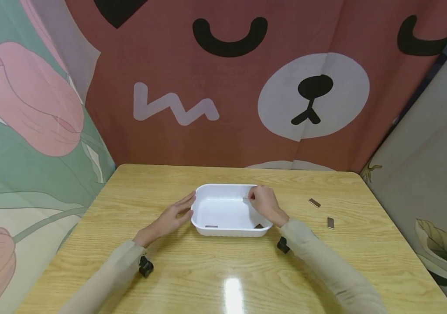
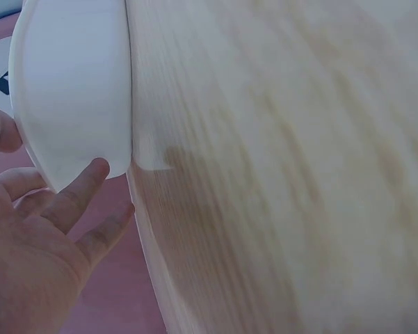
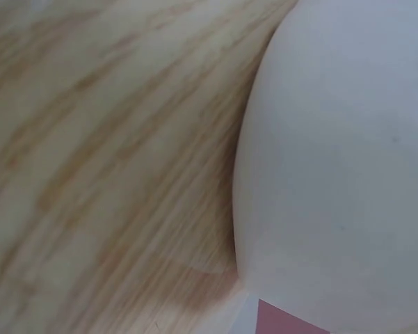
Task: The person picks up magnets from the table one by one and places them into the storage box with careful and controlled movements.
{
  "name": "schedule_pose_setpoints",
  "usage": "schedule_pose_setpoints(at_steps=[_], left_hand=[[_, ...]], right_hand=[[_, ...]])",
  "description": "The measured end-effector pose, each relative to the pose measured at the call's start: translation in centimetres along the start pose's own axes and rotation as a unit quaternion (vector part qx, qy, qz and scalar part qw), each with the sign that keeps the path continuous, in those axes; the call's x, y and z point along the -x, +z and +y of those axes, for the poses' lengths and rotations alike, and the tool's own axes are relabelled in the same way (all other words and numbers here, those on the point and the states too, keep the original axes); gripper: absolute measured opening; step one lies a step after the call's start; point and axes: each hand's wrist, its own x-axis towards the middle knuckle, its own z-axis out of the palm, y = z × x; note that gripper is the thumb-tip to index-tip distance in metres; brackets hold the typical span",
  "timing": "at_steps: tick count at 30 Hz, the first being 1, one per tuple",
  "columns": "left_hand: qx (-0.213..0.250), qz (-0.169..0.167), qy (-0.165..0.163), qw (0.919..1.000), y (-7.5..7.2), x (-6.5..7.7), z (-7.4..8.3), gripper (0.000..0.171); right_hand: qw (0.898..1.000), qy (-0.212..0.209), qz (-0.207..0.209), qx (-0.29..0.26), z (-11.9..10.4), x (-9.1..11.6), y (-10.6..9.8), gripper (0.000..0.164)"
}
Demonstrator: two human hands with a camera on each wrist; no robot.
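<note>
A white rectangular plastic basin (image 1: 223, 186) stands on the wooden table. Against its left end rests my left hand (image 1: 172, 217), fingers extended along the rim and outer wall; the left wrist view shows those fingers (image 2: 76, 195) touching the white wall. My right hand (image 1: 263, 201) reaches over the basin's right end and pinches a small thin greyish piece (image 1: 245, 199) just inside. Two small dark rectangular pieces lie in the basin, one front left (image 1: 211, 226) and another dark piece (image 1: 259, 226) front right. In the right wrist view only the basin's outer wall (image 3: 327, 167) shows, without the hand.
To the right of the basin, two small flat brown rectangles with pale edges lie on the table, a farther rectangle (image 1: 314, 203) and a nearer rectangle (image 1: 331, 223). A curtain with a bear print (image 1: 168, 144) hangs behind the table's back edge.
</note>
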Motion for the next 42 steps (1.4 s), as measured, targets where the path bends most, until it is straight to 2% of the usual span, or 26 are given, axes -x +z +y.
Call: schedule_pose_setpoints(at_steps=[8, 23, 31, 37, 42], left_hand=[[-0.005, 0.003, -0.003, 1.0000, 0.0, 0.0, 0.0, 0.053], [-0.006, 0.000, -0.014, 0.9999, 0.1, 0.1, 0.3, 0.053], [-0.007, 0.013, 0.011, 0.9998, 0.1, 0.1, 0.2, 0.053], [-0.009, 0.013, 0.009, 0.9998, 0.1, 0.0, 0.2, 0.053], [-0.008, 0.009, 0.005, 0.9999, 0.1, 0.0, 0.1, 0.053]], right_hand=[[1.000, 0.010, -0.015, 0.004, -0.2, -0.1, 0.0, 0.015], [0.997, 0.015, -0.057, 0.054, -0.6, -0.2, 0.1, 0.015], [0.997, 0.018, -0.064, 0.049, -1.1, -0.2, -0.4, 0.015], [0.994, 0.039, -0.082, 0.063, -1.1, -0.4, -0.1, 0.019], [0.993, 0.039, -0.083, 0.072, -1.0, -0.6, 0.1, 0.021]])
